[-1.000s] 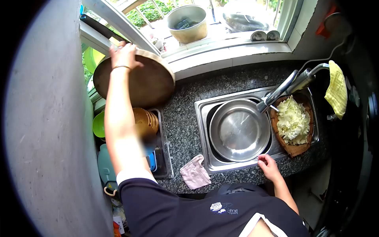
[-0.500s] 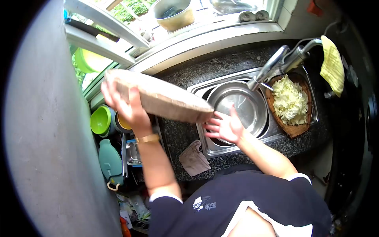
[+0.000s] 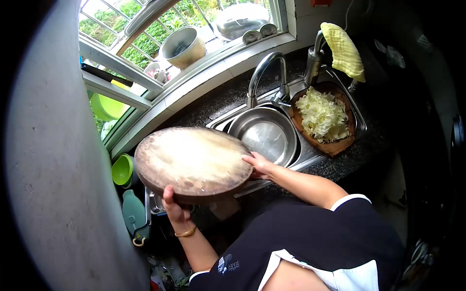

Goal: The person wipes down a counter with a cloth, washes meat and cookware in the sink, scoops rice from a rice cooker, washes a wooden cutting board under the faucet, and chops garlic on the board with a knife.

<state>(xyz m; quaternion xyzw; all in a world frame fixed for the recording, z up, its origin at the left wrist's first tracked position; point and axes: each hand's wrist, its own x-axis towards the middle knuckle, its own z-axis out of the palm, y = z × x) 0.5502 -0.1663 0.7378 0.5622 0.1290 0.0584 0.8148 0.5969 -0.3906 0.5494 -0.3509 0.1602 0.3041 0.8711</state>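
Note:
A thick round wooden board (image 3: 194,160), pale and stained on top with a dark rim, is held roughly level above the counter, left of the sink. My left hand (image 3: 175,206) grips its near left edge, the thumb up against the rim. At the board's right edge my right hand (image 3: 258,166) holds on, thumb on top and fingers underneath, mostly hidden. The board's right side is close to the steel basin (image 3: 266,133) in the sink. Under the board's near edge the pinkish cloth (image 3: 225,207) shows dimly.
Shredded cabbage (image 3: 323,115) lies in a woven basket (image 3: 335,148) on the sink's right side. A curved faucet (image 3: 266,65) rises behind the basin, with a yellow cloth (image 3: 342,51) hanging to its right. Green bowls (image 3: 122,169) and a teal container (image 3: 133,211) stand at the left.
The board has come away from the window corner and been tilted from edge-on to nearly level. My right hand has taken hold of its right edge. The view has shifted, and the faucet spout has turned.

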